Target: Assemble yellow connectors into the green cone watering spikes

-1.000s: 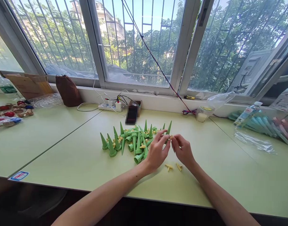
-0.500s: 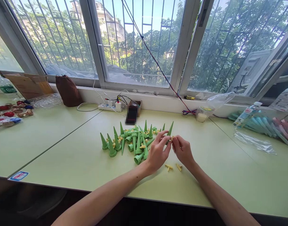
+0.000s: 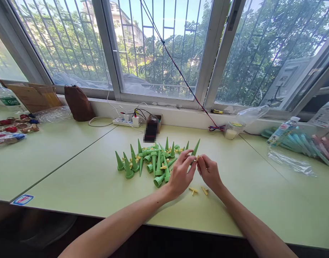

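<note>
- From the head camera, the left hand [image 3: 180,175] is curled with thumb and fingers drawn together, apparently pinching a green spike [image 3: 196,147] near its base; the spike's tip leans up and away, likely to leave the wide end facing the person.
- The right hand [image 3: 210,173] meets it just beside, thumb against bent forefinger, pinching a small yellow piece [image 3: 198,157] of which only a sliver shows. Fingers cover the spike's base, so I cannot tell whether the two parts touch.
- Both hands are above the counter [image 3: 100,190], close together, probably because such small parts need a fine, two-sided grip.
- Two T-shaped yellow pieces [image 3: 193,191] lie apart from the rest, near the right wrist (perhaps set there for an easy reach).
- Beyond the left hand sits a pile of green spikes [image 3: 159,165] with yellow bits scattered among them. Several stand point up on their broad caps, which make steady feet; others lie on their sides, one with its open end [image 3: 157,182] towards the person.
- Along the window wall are a power strip [image 3: 125,123] and a brown pouch [image 3: 77,104], presumably kept back to free the working area.
</note>
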Tool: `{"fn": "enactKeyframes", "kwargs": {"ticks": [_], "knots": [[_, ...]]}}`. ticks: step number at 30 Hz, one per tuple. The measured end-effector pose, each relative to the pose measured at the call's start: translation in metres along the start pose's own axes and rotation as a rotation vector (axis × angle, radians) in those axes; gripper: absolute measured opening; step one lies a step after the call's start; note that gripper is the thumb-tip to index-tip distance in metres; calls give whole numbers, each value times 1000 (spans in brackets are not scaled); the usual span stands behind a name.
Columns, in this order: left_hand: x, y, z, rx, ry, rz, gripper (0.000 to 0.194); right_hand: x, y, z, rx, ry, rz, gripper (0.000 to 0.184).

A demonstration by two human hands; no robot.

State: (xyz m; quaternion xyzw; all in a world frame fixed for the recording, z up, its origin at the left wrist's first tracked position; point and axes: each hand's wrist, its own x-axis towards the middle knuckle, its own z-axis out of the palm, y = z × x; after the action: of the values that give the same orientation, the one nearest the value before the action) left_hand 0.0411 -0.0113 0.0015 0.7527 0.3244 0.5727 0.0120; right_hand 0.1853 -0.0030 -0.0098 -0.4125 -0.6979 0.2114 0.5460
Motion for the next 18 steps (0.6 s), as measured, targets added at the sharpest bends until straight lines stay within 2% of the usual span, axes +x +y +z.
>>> {"fn": "enactKeyframes", "kwargs": {"ticks": [13, 15, 18], "knots": [[-2, 1, 2, -56, -15, 10, 14, 1, 6, 0, -18, 2, 26, 53], [-2, 2, 2, -60, -20, 19, 14, 3, 5, -3, -53, 39, -4, 51], [-3, 4, 2, -49, -68, 32, 13, 6, 5, -12, -66, 143, -52, 39]]}}
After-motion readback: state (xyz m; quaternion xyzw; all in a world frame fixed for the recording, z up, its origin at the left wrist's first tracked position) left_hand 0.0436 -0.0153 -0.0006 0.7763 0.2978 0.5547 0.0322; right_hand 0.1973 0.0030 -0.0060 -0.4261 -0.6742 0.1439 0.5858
